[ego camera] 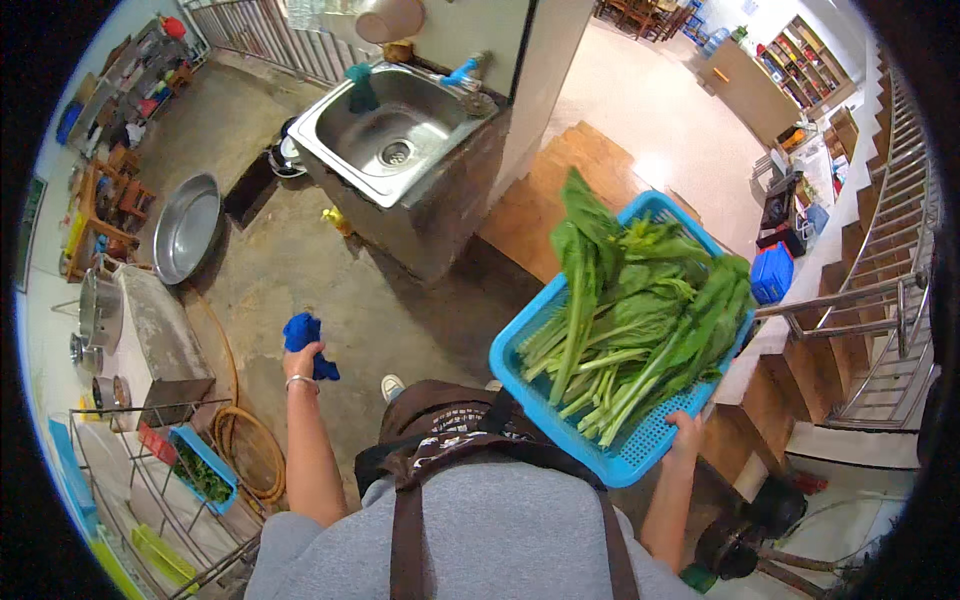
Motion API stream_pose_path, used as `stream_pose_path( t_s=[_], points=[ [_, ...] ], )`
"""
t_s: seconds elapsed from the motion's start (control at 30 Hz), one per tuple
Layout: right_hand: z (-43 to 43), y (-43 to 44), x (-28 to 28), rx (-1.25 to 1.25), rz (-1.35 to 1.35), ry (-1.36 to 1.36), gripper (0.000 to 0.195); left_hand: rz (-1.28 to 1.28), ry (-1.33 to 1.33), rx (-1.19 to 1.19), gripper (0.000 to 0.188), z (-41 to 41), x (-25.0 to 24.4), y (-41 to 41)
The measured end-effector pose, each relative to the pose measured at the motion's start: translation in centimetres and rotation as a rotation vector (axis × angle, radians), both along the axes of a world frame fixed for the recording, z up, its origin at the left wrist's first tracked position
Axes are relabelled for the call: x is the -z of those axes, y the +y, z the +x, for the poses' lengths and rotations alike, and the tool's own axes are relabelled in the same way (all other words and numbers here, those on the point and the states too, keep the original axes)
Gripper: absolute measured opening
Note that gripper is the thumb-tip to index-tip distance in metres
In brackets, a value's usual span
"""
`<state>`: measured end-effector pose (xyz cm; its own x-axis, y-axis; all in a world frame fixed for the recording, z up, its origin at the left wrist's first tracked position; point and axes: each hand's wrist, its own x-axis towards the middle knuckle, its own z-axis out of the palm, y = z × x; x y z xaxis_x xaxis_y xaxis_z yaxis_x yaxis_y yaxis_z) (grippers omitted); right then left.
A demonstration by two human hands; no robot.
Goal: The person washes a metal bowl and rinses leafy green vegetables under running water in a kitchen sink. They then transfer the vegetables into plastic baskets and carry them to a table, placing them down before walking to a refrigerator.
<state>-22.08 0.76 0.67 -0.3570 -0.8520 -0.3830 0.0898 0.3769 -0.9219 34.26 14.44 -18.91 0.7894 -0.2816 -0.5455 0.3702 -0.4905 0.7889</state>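
My right hand [684,441] grips the near right rim of a blue plastic basket [637,450]. Leafy green vegetables with long pale stalks [630,315] lie heaped in it, some leaves reaching over the far rim. The basket is held tilted at my right side, close to my apron [442,409]. Out to the left, my left hand [301,361] is closed around a crumpled dark blue cloth [303,330], held above the concrete floor. A bracelet circles that wrist.
Ahead stands a stainless steel sink [345,165] with a blue-handled tap [459,72]. A large metal basin [187,229] leans at the left, near a coiled hose [251,450] and a wire rack [135,409]. Wooden steps [757,405] with a metal railing [847,315] rise at the right.
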Motion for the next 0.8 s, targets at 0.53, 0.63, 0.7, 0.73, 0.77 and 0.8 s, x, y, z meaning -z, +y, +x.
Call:
stream_pose_path(
  t_s=[0.53, 0.63, 0.7, 0.73, 0.77, 0.8],
  points=[
    [-7.7, 1.4, 13.8, -0.214, 0.113, -0.063, 0.02, 0.028, -0.168, -0.314, 0.077, -7.5, 0.6, 14.5],
    [-7.0, 0.4, 11.0, -0.406, 0.048, 0.023, 0.023, 0.131, -0.318, -0.482, 0.064, -12.2, 2.2, 22.3],
    [-7.4, -0.3, 10.6, -0.511, -0.003, 0.094, 0.024, 0.223, -0.403, -0.57, 0.065, -16.3, 3.4, 25.4],
    [-7.4, -0.3, 9.7, -0.552, -0.053, 0.17, 0.025, 0.243, -0.348, -0.596, 0.066, -18.4, 1.8, 26.6],
    [-7.7, -0.6, 9.1, -0.599, -0.104, 0.269, 0.026, 0.267, -0.296, -0.631, 0.067, -21.8, -0.6, 27.1],
    [-8.1, 0.3, 7.7, -0.649, -0.159, 0.398, 0.026, 0.293, -0.244, -0.66, 0.069, -24.9, -2.7, 28.6]
  ],
)
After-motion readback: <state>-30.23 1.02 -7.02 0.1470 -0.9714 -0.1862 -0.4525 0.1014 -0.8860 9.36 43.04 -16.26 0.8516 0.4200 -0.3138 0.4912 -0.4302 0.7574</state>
